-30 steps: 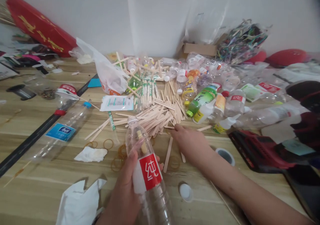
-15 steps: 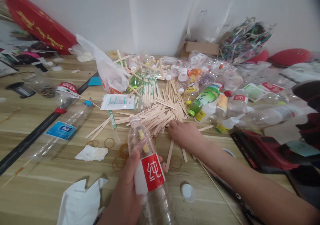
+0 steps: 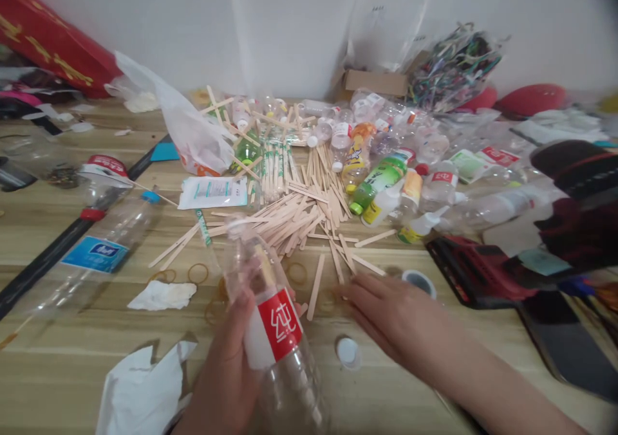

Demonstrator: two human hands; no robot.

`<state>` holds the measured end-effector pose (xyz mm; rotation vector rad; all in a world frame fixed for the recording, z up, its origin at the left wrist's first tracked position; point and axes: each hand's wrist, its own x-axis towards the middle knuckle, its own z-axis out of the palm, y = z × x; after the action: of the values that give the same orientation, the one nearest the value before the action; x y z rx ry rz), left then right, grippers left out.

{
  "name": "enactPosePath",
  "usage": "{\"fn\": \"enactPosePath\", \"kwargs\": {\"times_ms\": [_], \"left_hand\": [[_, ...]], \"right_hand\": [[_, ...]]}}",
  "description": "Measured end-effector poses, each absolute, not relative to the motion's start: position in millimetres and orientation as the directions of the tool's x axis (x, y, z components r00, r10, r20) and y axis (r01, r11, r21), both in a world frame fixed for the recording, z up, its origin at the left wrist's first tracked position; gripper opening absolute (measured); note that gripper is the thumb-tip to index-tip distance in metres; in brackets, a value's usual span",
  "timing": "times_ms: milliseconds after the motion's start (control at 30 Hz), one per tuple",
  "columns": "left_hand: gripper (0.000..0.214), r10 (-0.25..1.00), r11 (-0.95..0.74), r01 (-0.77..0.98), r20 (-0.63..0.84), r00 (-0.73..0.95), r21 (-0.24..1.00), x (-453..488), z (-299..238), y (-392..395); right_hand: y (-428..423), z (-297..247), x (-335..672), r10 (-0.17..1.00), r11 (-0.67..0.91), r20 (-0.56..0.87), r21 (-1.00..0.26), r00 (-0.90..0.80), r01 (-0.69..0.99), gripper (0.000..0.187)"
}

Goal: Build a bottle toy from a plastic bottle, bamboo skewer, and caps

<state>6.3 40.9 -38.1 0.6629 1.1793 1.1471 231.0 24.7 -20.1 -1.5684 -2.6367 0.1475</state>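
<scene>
My left hand [image 3: 232,358] is wrapped round a clear plastic bottle [image 3: 294,377] with a red and white label. The bottle tilts with its neck away from me, and a pale stick-like piece shows through its upper wall. To the right, my right hand [image 3: 386,316] is low over the table, fingers stretched towards the left and nothing visible in them. Its fingertips are by a loose wooden craft stick [image 3: 316,287] and a faint rubber band. Beyond both hands spreads a pile of craft sticks [image 3: 294,219]. A white bottle cap [image 3: 347,352] lies between my hands.
Many plastic bottles [image 3: 381,181] crowd the back right. A red and black power tool [image 3: 476,271] stands at the right, near a roll of tape [image 3: 419,284]. At left lie a blue-labelled bottle [image 3: 96,253] and crumpled tissue [image 3: 145,390].
My right hand has drawn back from the stick pile towards me, its fingers now straighter. Sticks near it lie differently. The view has shifted a little; my left hand still holds the bottle.
</scene>
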Motion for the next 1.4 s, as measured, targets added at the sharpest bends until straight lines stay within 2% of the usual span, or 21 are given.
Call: {"fn": "enactPosePath", "kwargs": {"times_ms": [33, 67, 133, 200, 267, 367, 467, 633, 800, 967, 1067, 1200, 1300, 1400], "left_hand": [[0.068, 0.935, 0.316, -0.342, -0.351, -0.043, 0.885, 7, -35, 41], [0.076, 0.945, 0.282, -0.348, -0.321, -0.060, 0.894, 7, -34, 40], [0.092, 0.970, 0.140, -0.329, -0.196, -0.146, 0.934, 6, -31, 40], [0.097, 0.968, -0.014, -0.255, -0.051, -0.244, 0.967, 4, -31, 41], [0.091, 0.951, -0.088, -0.169, 0.033, -0.306, 0.982, 1, -31, 44], [0.083, 0.941, -0.031, -0.108, -0.007, -0.338, 0.994, 0, -29, 47], [0.084, 0.932, 0.049, -0.083, -0.075, -0.355, 0.995, 4, -24, 48], [0.082, 0.948, 0.049, -0.074, -0.070, -0.311, 0.996, 10, -21, 44], [0.086, 0.960, 0.098, -0.023, -0.100, -0.261, 0.995, 7, -28, 44], [0.081, 0.936, 0.092, -0.034, -0.098, -0.339, 0.995, -1, -30, 53], [0.080, 0.941, 0.126, -0.183, -0.176, -0.289, 0.975, 0, -27, 54], [0.070, 0.901, 0.351, -0.325, -0.411, -0.139, 0.878, 8, -29, 50], [0.049, 0.807, 0.540, -0.345, -0.588, -0.045, 0.767, 16, -29, 50], [0.030, 0.669, 0.661, -0.407, -0.740, -0.061, 0.631, 24, -22, 51]], "right_hand": [[12, -22, 233, 0.889, 0.450, 0.003, -0.197, -0.458, 0.871, 0.013], [0, -25, 233, 0.892, 0.432, -0.012, -0.267, -0.451, 0.861, 0.019], [-17, -35, 232, 0.898, 0.391, -0.053, -0.356, -0.436, 0.849, 0.038], [-26, -47, 228, 0.900, 0.366, -0.088, -0.377, -0.426, 0.851, 0.043], [-26, -58, 225, 0.900, 0.362, -0.101, -0.368, -0.424, 0.856, 0.034], [-23, -70, 224, 0.893, 0.385, -0.075, -0.381, -0.443, 0.841, 0.025], [-23, -74, 228, 0.885, 0.411, -0.027, -0.425, -0.465, 0.807, 0.025], [-26, -79, 233, 0.888, 0.410, 0.001, -0.453, -0.460, 0.792, 0.026], [-26, -83, 233, 0.884, 0.437, 0.042, -0.435, -0.467, 0.788, 0.030], [-28, -79, 230, 0.895, 0.430, 0.090, -0.429, -0.436, 0.794, 0.043], [-31, -73, 231, 0.904, 0.423, 0.131, -0.410, -0.407, 0.808, 0.050], [-35, -66, 242, 0.917, 0.399, 0.164, -0.318, -0.364, 0.860, 0.032], [-43, -63, 261, 0.919, 0.384, 0.185, -0.236, -0.347, 0.893, 0.015], [-62, -66, 295, 0.954, 0.290, 0.146, -0.218, -0.263, 0.932, 0.025]]}}
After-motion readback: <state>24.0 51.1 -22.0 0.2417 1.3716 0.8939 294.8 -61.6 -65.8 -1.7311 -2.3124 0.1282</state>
